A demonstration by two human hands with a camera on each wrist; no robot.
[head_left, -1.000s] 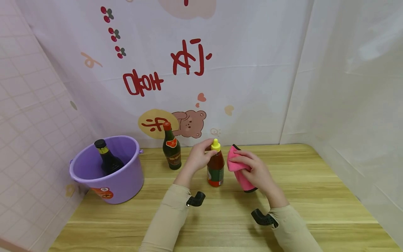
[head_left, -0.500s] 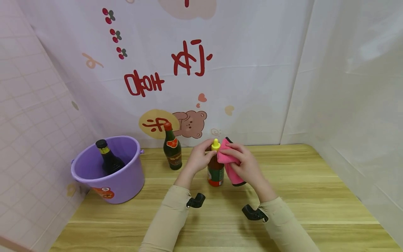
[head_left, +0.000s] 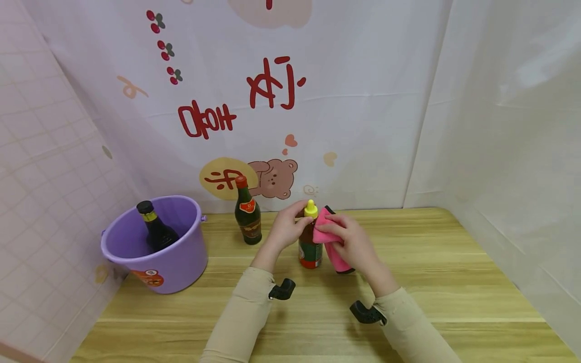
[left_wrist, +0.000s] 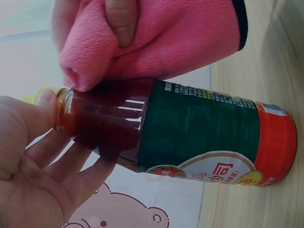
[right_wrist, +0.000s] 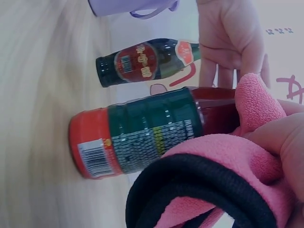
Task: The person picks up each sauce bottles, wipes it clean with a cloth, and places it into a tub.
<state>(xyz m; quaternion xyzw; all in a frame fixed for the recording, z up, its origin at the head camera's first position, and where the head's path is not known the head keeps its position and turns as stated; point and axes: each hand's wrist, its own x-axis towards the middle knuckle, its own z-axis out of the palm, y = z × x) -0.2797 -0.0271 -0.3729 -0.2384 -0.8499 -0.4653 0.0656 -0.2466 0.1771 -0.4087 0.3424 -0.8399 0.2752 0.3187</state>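
Note:
A sauce bottle (head_left: 310, 249) with a yellow cap and green label stands upright on the wooden table. My left hand (head_left: 285, 227) grips its neck just under the cap, thumb in front and fingers behind, as the left wrist view (left_wrist: 45, 161) confirms. My right hand (head_left: 358, 246) pinches a folded pink cloth (head_left: 335, 257) with black edging. In the left wrist view the cloth (left_wrist: 175, 38) lies against the bottle's upper side, near the shoulder. Part of the dark red glass is covered by the cloth in the right wrist view (right_wrist: 261, 109).
A purple bucket (head_left: 181, 267) stands at the left with a dark, black-capped bottle (head_left: 159, 234) leaning inside. Between bucket and sauce bottle stands a green, red-capped bottle (head_left: 248, 217). A printed curtain (head_left: 363, 126) hangs behind the table (head_left: 436, 282).
My right hand has moved left with the cloth, from beside the sauce bottle to against it, then slightly down. My left hand has kept its hold on the neck.

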